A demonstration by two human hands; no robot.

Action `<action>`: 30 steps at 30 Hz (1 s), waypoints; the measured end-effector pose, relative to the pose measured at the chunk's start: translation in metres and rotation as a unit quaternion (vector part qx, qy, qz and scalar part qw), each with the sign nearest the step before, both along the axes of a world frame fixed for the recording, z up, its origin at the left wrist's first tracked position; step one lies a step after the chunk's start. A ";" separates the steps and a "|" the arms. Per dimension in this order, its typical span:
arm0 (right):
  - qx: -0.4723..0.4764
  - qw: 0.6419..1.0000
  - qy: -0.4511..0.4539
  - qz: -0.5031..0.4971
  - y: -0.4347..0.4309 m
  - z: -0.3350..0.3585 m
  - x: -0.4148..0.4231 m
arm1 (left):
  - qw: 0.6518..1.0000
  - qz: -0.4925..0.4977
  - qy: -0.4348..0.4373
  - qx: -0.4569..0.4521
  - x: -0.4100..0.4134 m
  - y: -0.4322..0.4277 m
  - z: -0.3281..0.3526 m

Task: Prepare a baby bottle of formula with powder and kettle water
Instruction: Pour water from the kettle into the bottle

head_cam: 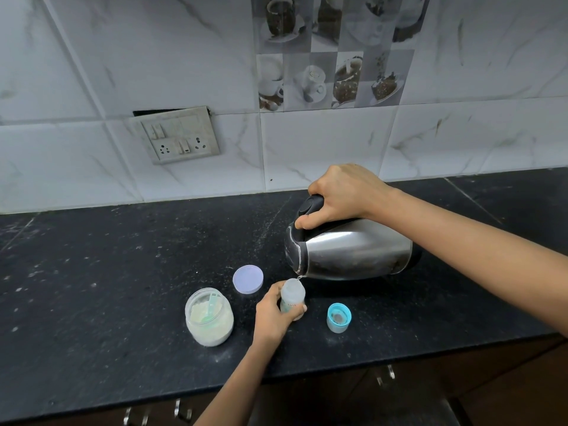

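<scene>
A small clear baby bottle [292,295] stands upright on the black counter [123,272] without its cap. My left hand [272,315] grips it around the lower body. A steel kettle [353,250] with a black lid and handle is tipped far over to the left, its spout just above the bottle's mouth, and a thin stream of water runs in. My right hand [341,192] is closed on the kettle's handle. An open jar of white powder [209,316] with a pale scoop inside stands left of the bottle.
The jar's lilac lid [248,278] lies flat behind the jar. The bottle's blue teat cap [338,317] rests on the counter to the right. A switch and socket plate [178,135] is on the tiled wall. The counter's front edge runs close below my left forearm.
</scene>
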State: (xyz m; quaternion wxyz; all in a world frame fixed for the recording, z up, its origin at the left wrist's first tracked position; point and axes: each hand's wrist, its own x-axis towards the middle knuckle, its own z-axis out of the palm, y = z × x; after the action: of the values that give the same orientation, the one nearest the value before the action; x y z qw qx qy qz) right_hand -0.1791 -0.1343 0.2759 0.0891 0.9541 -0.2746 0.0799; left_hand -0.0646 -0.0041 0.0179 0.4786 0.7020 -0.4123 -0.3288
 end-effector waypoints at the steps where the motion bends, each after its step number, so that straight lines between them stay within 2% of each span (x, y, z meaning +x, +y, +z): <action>1: 0.001 1.000 0.000 0.000 0.000 0.000 0.001 | 1.000 -0.001 0.002 0.000 0.000 0.000 0.000; 10: -0.002 1.000 0.005 0.008 -0.001 -0.002 0.004 | 1.000 -0.007 0.001 0.008 0.002 -0.001 -0.003; 18: 0.036 0.998 -0.044 -0.012 -0.013 -0.018 -0.016 | 1.000 -0.006 0.000 0.005 0.003 -0.002 -0.007; 24: 0.123 0.977 -0.155 -0.082 -0.032 -0.039 -0.048 | 1.000 -0.003 -0.003 -0.006 0.003 -0.003 -0.011; 30: 0.197 0.916 -0.312 -0.156 -0.068 -0.080 -0.087 | 1.000 0.003 -0.006 -0.009 0.002 -0.003 -0.014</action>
State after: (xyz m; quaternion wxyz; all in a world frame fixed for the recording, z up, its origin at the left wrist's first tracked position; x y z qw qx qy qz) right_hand -0.2659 -0.2027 0.1958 -0.1790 0.8239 -0.4444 0.3026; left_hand -0.0627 -0.0069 0.0038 0.4837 0.7009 -0.4156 -0.3195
